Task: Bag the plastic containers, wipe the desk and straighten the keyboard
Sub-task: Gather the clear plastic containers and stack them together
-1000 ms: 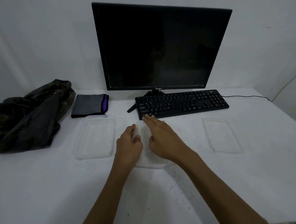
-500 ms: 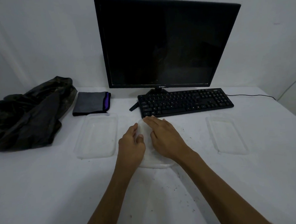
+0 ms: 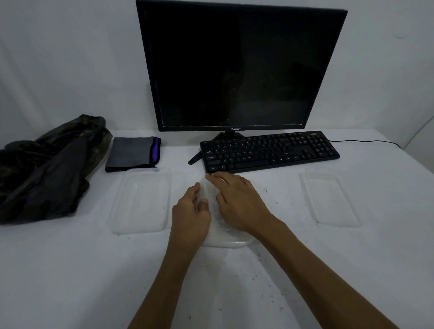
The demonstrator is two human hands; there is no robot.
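Three clear plastic containers lie on the white desk (image 3: 66, 288). The middle container (image 3: 225, 240) sits under both my hands: my left hand (image 3: 190, 217) grips its left rim, which looks slightly raised, and my right hand (image 3: 238, 201) rests flat on top of it. A second clear container (image 3: 140, 202) lies to the left, a third clear container (image 3: 329, 198) to the right. The black keyboard (image 3: 268, 151) sits slightly askew just beyond my fingertips. A crumpled dark plastic bag (image 3: 38, 167) lies at the far left. A folded grey cloth (image 3: 134, 153) with a purple edge lies beside it.
A black monitor (image 3: 238, 66) stands behind the keyboard, its stand foot poking out at the left. The keyboard cable (image 3: 367, 141) runs off to the right. Dark crumbs (image 3: 255, 271) speckle the desk near the middle container. A white wall is close behind.
My left hand's fingers have curled further around the middle container's left rim. My right hand stays flat on it. The view shifted slightly.
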